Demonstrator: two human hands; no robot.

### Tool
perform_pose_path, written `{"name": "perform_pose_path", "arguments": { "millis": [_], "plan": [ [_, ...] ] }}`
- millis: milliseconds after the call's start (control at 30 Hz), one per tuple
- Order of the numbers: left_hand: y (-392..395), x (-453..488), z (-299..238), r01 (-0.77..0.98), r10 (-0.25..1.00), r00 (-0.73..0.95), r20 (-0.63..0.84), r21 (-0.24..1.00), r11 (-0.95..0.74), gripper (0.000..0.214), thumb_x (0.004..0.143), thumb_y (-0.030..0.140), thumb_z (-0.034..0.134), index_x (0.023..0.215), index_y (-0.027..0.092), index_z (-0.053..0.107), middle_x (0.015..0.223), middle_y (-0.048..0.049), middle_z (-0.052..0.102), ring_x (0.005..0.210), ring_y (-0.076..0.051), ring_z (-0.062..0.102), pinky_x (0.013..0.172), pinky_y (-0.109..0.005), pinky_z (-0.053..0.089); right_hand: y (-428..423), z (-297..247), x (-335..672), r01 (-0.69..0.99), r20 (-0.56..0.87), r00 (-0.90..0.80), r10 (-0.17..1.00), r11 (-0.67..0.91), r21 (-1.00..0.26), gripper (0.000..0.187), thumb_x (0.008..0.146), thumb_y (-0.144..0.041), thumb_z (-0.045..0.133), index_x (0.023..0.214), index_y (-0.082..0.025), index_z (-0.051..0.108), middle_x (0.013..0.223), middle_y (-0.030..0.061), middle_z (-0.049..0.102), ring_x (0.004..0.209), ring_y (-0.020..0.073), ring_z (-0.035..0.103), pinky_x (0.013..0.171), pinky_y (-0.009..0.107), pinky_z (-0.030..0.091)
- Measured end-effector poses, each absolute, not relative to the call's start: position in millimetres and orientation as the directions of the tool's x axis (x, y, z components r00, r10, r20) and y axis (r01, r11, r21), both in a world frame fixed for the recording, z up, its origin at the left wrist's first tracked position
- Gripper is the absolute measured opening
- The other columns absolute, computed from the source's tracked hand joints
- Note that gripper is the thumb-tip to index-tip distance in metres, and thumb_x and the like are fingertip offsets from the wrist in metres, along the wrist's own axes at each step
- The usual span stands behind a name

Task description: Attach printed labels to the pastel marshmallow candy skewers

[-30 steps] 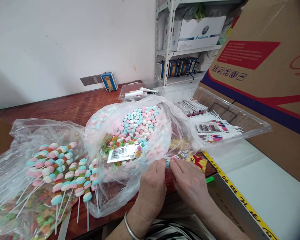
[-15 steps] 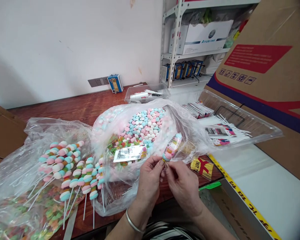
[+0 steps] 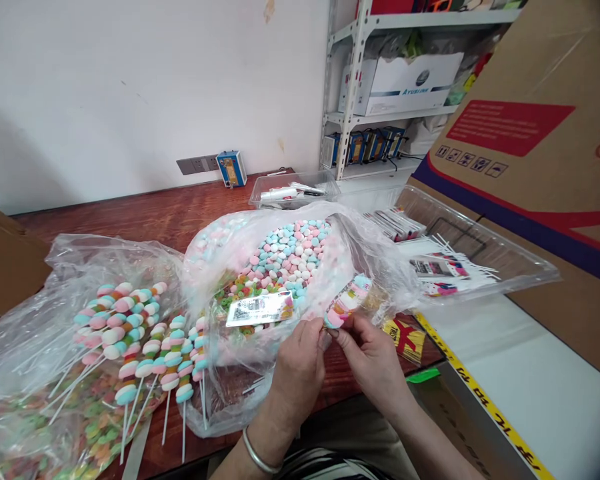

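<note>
My left hand (image 3: pixel 300 365) and my right hand (image 3: pixel 373 357) meet at the table's front edge, both pinching the lower end of a wrapped candy skewer (image 3: pixel 347 302) of pastel pink, white and blue pieces that points up and to the right. Just behind it stands an open clear bag of loose pastel candies (image 3: pixel 285 250) with a barcode label (image 3: pixel 260 309) on its front. Finished candy skewers on white sticks (image 3: pixel 140 333) lie on clear plastic to the left.
A clear tray (image 3: pixel 510 260) with printed cards and white sticks sits at right, a small clear box (image 3: pixel 290 190) behind. Gold twist ties with red marks (image 3: pixel 404 337) lie by my right hand. A large cardboard box (image 3: pixel 540 127) stands at right; metal shelving (image 3: pixel 360 87) is behind.
The skewer came up from lying low near the table between my fingers to a raised tilt, then sank slightly and leaned more rightward. Both hands stayed together on its lower end.
</note>
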State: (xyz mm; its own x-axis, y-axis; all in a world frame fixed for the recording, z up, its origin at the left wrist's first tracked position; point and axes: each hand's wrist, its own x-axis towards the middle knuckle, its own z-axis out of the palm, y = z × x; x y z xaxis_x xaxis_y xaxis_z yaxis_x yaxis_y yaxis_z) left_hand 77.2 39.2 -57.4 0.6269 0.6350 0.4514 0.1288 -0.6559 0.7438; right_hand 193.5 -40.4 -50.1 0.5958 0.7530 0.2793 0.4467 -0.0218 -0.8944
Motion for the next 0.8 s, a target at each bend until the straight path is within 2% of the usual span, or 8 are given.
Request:
{"name": "perform_pose_path", "arguments": {
  "millis": [67,167,267,433,567,633,700,800],
  "plan": [
    [38,78,-57,0.153,0.702,0.596,0.391,0.803,-0.577,0.021,0.095,0.022,0.041,0.094,0.018,0.061,0.078,-0.0046,0.063,0.074,-0.017,0.059,0.070,-0.028,0.048,-40,-47,189,0.479,0.291,0.579,0.761,-0.029,-0.877,0.014,0.089,-0.028,0.059,0.079,-0.020,0.064,0.071,-0.0002,0.068,0.067,0.0159,0.062,0.064,0.025,0.048],
    [35,81,-56,0.078,0.799,0.573,0.183,0.958,-0.275,0.024,0.097,0.029,0.042,0.083,0.018,0.059,0.057,0.0031,0.051,0.053,-0.012,0.049,0.055,-0.023,0.042,-35,-47,181,0.486,0.327,0.570,0.754,0.012,-0.874,0.016,0.092,-0.029,0.056,0.081,-0.020,0.065,0.070,-0.0004,0.066,0.065,0.0149,0.060,0.064,0.025,0.047],
    [32,83,-57,-0.050,0.823,0.558,0.105,0.994,-0.093,0.023,0.095,0.033,0.046,0.088,0.019,0.061,0.056,0.0047,0.049,0.051,-0.011,0.047,0.053,-0.023,0.041,-31,-48,177,0.448,0.340,0.586,0.736,0.055,-0.892,0.015,0.092,-0.029,0.055,0.087,-0.020,0.066,0.078,0.0018,0.065,0.072,0.0163,0.060,0.069,0.027,0.048],
    [42,80,-61,-0.242,0.807,0.560,0.186,0.969,-0.055,0.016,0.089,0.031,0.060,0.090,0.020,0.071,0.081,-0.0017,0.065,0.078,-0.016,0.059,0.077,-0.029,0.049,-36,-35,179,0.057,0.103,0.482,0.870,0.086,-0.995,0.019,0.087,-0.038,0.062,0.081,-0.020,0.061,0.073,-0.0004,0.060,0.067,0.0146,0.055,0.062,0.025,0.046],
    [61,63,-42,-0.299,0.681,0.641,0.353,0.933,-0.202,0.012,0.086,0.026,0.063,0.084,0.023,0.075,0.111,-0.0070,0.066,0.112,-0.024,0.057,0.101,-0.040,0.042,-40,-24,186,-0.177,-0.075,0.266,0.961,-0.028,-0.984,0.025,0.083,-0.042,0.065,0.076,-0.020,0.056,0.063,-0.0051,0.049,0.052,0.0096,0.042,0.049,0.021,0.038],
    [66,51,-26,-0.205,0.732,0.557,0.393,0.919,-0.337,0.016,0.085,0.025,0.064,0.097,0.025,0.074,0.124,-0.0080,0.062,0.118,-0.024,0.054,0.104,-0.040,0.039,-39,-20,191,-0.083,-0.022,0.326,0.945,0.005,-0.997,0.025,0.084,-0.040,0.063,0.073,-0.020,0.054,0.063,-0.0048,0.048,0.054,0.0098,0.042,0.052,0.022,0.039],
    [65,38,-11,-0.133,0.780,0.469,0.415,0.906,-0.402,0.017,0.085,0.028,0.064,0.098,0.024,0.074,0.106,-0.0080,0.068,0.103,-0.022,0.060,0.094,-0.037,0.045,-37,-17,195,0.122,0.116,0.455,0.883,0.068,-0.990,0.022,0.086,-0.035,0.061,0.073,-0.019,0.055,0.069,-0.0023,0.052,0.062,0.0119,0.047,0.058,0.023,0.042],
    [56,28,-1,-0.035,0.632,0.751,0.190,0.968,-0.250,0.031,0.089,0.044,0.057,0.084,0.020,0.076,0.062,-0.0038,0.063,0.060,-0.017,0.059,0.065,-0.030,0.048,-39,-7,194,0.427,0.356,0.542,0.762,0.115,-0.897,0.014,0.089,-0.028,0.058,0.078,-0.021,0.057,0.070,-0.0014,0.053,0.063,0.0133,0.048,0.058,0.025,0.040]
  ]
}}
